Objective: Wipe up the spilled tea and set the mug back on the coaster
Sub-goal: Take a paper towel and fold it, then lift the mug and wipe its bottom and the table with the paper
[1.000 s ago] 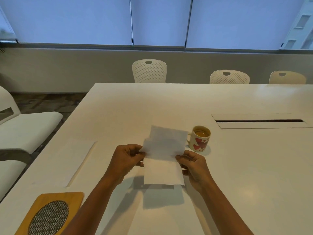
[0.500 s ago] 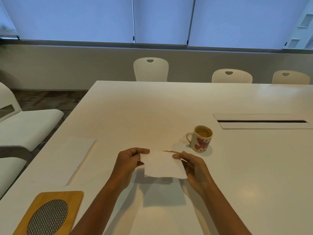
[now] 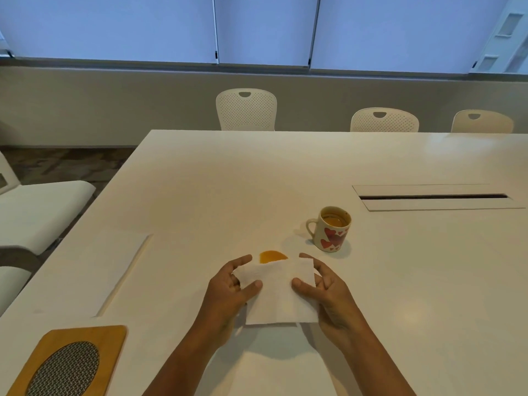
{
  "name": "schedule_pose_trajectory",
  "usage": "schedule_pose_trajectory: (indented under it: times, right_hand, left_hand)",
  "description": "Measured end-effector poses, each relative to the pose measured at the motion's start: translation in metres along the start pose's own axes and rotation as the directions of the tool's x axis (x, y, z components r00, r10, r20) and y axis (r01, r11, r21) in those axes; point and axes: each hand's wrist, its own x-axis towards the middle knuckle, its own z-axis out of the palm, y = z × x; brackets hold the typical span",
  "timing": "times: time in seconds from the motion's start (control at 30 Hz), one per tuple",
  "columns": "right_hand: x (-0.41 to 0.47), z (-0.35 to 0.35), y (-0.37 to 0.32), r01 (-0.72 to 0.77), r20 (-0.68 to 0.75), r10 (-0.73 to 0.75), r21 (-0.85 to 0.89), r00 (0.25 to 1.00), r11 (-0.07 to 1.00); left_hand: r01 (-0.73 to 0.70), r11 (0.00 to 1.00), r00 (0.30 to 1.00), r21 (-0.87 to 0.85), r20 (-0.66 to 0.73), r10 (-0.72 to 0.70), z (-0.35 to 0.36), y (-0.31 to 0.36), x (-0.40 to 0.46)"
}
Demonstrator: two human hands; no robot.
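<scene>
Spilled tea point(image 3: 273, 256) shows as an orange patch on the white table point(image 3: 200, 181) just above centre-bottom of the frame, its near edge hidden by the folded paper napkin point(image 3: 278, 292) I hold. My left hand point(image 3: 228, 292) grips the napkin's left edge, thumb on top and fingers curled beneath; my right hand point(image 3: 328, 292) pinches the right edge in like manner, thumb pressed on the sheet. The napkin sits low over the table, between both hands, with its far edge at the puddle; whether it touches the liquid I cannot tell. Up and right of the spill stands the mug point(image 3: 331, 228), upright on the bare table, printed with red hearts, handle to the left, tea visible inside. At lower left of the frame lies the wooden coaster point(image 3: 68, 361) with an oval mesh inset, well apart from the mug. Above the coaster a flat white sheet point(image 3: 97, 267) lies on the table. A cable slot point(image 3: 434, 197) is set in the tabletop at right. Pale chairs point(image 3: 246, 110) stand along the far edge, under drawn blinds point(image 3: 265, 27).
</scene>
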Motion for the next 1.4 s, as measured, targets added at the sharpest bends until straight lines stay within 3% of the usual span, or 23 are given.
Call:
schedule_pose_trajectory:
  times: [0.13,0.23,0.43,0.53,0.7,0.83,1.07,1.4]
  right_hand:
    - [-0.01,-0.008,-0.002,-0.017,0.096,-0.031,0.469,0.995,0.883]
    - [-0.015,-0.008,-0.002,0.04,0.064,-0.093,0.568,0.994,0.822]
    - [-0.018,-0.019,-0.004,0.221,-0.23,-0.134,0.41,0.964,0.885]
    - [-0.023,-0.034,-0.017,0.28,-0.347,-0.162,0.324,0.924,0.903]
    - [-0.025,-0.076,-0.038,0.298,-0.551,-0.192,0.109,0.812,0.948]
    - [-0.024,-0.104,-0.05,0.309,-0.596,-0.202,0.082,0.777,0.948]
    - [-0.02,-0.137,-0.053,0.274,-0.631,-0.199,0.022,0.75,0.962]
    - [-0.011,-0.161,-0.049,0.258,-0.651,-0.15,0.073,0.744,0.963]
  left_hand:
    - [0.001,0.99,0.995,-0.14,-0.102,-0.016,0.028,0.003,0.009]
    - [-0.02,0.986,0.988,-0.168,-0.153,-0.006,0.054,0.003,0.014]
    - [-0.003,1.0,0.996,-0.027,-0.092,0.001,0.101,-0.008,0.015]
    - [-0.041,0.986,0.996,0.159,-0.072,0.053,0.118,-0.006,0.022]
    - [-0.263,0.806,0.963,0.531,0.094,0.253,0.142,0.015,0.058]
    - [-0.337,0.627,0.938,0.703,0.199,0.282,0.168,0.025,0.102]
    - [-0.299,0.491,0.952,0.818,0.217,0.218,0.192,0.021,0.144]
    - [-0.361,0.563,0.929,0.743,0.232,0.29,0.194,0.011,0.152]
